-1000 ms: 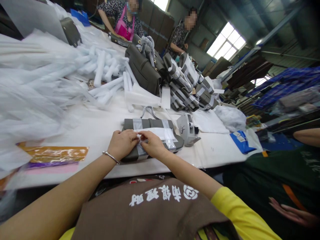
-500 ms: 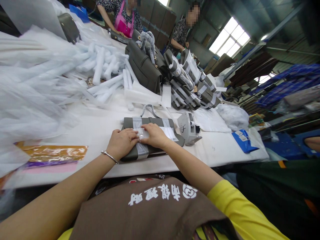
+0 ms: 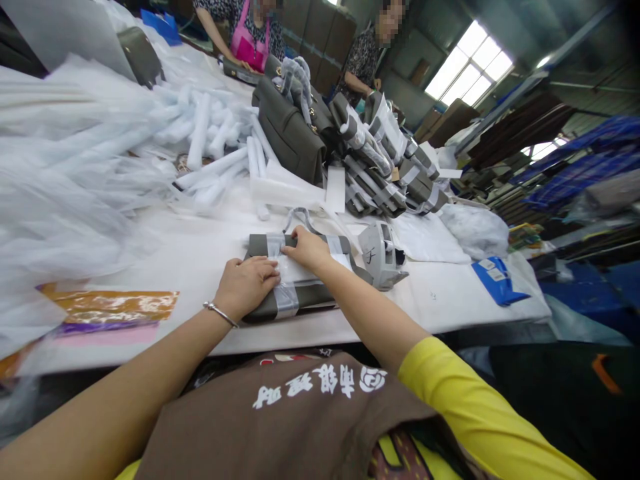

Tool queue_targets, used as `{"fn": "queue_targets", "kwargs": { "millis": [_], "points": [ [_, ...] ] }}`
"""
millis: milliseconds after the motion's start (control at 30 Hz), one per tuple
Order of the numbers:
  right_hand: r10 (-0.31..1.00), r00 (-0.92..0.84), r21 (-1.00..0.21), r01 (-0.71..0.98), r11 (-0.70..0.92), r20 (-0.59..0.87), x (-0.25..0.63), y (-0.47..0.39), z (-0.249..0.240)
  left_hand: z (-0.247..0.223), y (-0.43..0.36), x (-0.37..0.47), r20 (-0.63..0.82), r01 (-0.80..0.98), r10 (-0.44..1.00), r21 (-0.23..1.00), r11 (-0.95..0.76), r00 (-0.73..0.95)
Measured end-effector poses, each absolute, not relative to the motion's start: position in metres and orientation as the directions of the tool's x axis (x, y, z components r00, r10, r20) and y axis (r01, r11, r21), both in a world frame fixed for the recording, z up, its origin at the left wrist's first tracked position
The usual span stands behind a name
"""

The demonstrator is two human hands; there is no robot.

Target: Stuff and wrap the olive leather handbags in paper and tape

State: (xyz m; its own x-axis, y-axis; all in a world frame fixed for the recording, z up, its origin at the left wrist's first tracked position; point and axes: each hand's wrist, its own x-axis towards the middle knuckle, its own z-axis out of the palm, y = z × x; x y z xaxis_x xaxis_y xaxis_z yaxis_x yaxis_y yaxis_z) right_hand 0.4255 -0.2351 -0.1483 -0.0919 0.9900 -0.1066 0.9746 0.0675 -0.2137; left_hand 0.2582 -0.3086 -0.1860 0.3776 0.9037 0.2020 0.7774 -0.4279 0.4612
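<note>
A dark olive handbag (image 3: 320, 294) lies flat on the table in front of me, with clear film bands (image 3: 287, 301) and a white sheet (image 3: 300, 272) across it. Its wrapped handle (image 3: 299, 215) loops out at the far side. My left hand (image 3: 249, 285) rests on the bag's left part, fingers stretched out at the film. My right hand (image 3: 310, 252) presses on the band nearer the far edge, thumb and fingers apart. A grey tape dispenser (image 3: 379, 257) stands close to the bag's right end.
Rolled white padding (image 3: 200, 130) and loose plastic sheets (image 3: 65, 180) cover the left side. Several olive bags (image 3: 290, 133) are piled at the back. A blue packet (image 3: 497, 280) lies at right. Two people (image 3: 255, 37) stand across the table.
My right hand has moved up along the film band toward the bag's far edge, uncovering more of the white sheet. My left hand stays nearly in place.
</note>
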Motion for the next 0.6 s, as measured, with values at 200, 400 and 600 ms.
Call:
{"fn": "queue_targets", "kwargs": {
  "millis": [200,400,600],
  "points": [
    [0.822,-0.556,-0.204,0.797,0.569,0.122,0.437,-0.269,-0.148,-0.185,-0.31,0.257,0.235,0.776,0.89,0.435,-0.456,0.391],
    [0.735,-0.677,-0.066,0.733,0.677,0.025,0.457,-0.304,-0.147,-0.179,-0.308,0.256,0.213,0.775,0.901,0.46,-0.433,0.377],
    [0.806,-0.554,-0.131,0.8,0.585,0.21,0.483,-0.327,-0.132,-0.169,-0.307,0.25,0.239,0.726,0.911,0.55,-0.412,0.336]
  ]
}}
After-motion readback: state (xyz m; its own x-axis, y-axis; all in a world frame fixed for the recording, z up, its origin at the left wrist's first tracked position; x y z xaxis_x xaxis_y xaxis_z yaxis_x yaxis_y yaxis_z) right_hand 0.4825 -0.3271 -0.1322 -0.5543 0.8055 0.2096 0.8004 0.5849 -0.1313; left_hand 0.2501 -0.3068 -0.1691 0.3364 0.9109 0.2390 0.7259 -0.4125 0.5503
